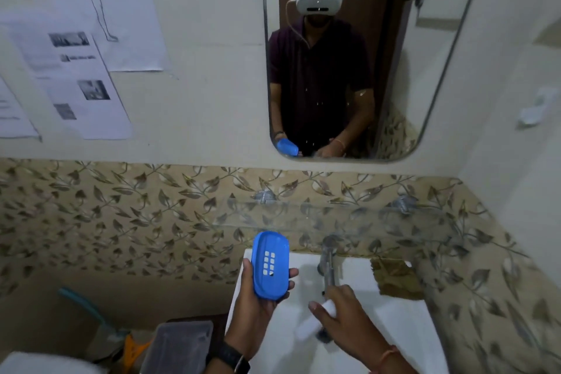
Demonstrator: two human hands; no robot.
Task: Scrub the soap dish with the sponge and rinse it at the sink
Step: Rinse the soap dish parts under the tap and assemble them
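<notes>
A blue plastic soap dish with a grid of drain holes is held upright in my left hand, over the left rim of the white sink. My right hand is over the basin, just below the chrome tap, and grips a white sponge with a dark underside. The sponge and the dish are apart. The mirror reflects both hands and the dish.
A brown scouring pad lies on the sink's back right corner. A glass shelf runs along the leaf-patterned tiles above the tap. Left of the sink stand a grey lidded bin and a teal-handled tool. Papers hang on the left wall.
</notes>
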